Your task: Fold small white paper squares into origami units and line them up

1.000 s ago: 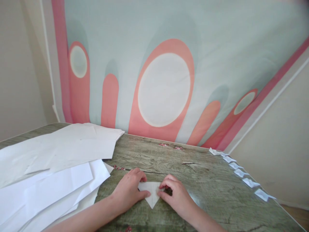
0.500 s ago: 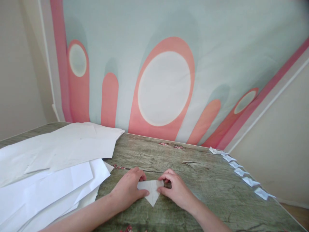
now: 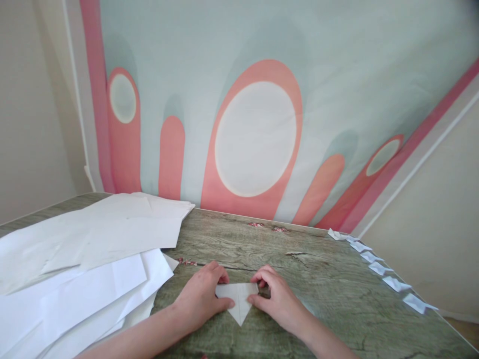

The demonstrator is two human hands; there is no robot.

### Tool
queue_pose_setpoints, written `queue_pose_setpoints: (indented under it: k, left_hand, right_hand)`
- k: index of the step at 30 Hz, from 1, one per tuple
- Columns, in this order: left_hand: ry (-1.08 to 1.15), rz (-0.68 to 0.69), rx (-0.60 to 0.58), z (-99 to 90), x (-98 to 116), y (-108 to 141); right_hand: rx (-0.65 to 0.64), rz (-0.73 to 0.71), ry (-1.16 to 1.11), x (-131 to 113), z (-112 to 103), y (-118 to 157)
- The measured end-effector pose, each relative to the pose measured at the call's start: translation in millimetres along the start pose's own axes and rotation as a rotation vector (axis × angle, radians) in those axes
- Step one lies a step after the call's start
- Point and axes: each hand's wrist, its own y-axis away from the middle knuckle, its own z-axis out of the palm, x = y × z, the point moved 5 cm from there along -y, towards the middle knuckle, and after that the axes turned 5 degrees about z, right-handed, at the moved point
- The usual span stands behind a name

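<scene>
See a table [image 3: 337,319] with big white papers [image 3: 119,224] by its left edge, then a left hand [image 3: 202,294] and a right hand [image 3: 275,301] toward its near side, both with thumb and fingers clamped on a pointy folded paper [image 3: 240,306], and last some little folded papers [image 3: 396,284] along its right edge. Looks like holding a fold still, tip toward the near side. Seems to call next for soft, even pinching.
</scene>
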Motion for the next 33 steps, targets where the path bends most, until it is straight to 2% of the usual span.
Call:
queue_pose_setpoints:
  k: [9,33]
  left_hand:
    - [0.022,-0.014,-0.019,2.7,-5.0,-1.1]
    - [0.045,0.001,-0.014,1.4,-2.8,-1.0]
  right_hand:
    - [-0.049,0.046,-0.015,6.7,0.6,-3.6]
    - [-0.023,0.060,-0.034,8.6,-0.2,-1.0]
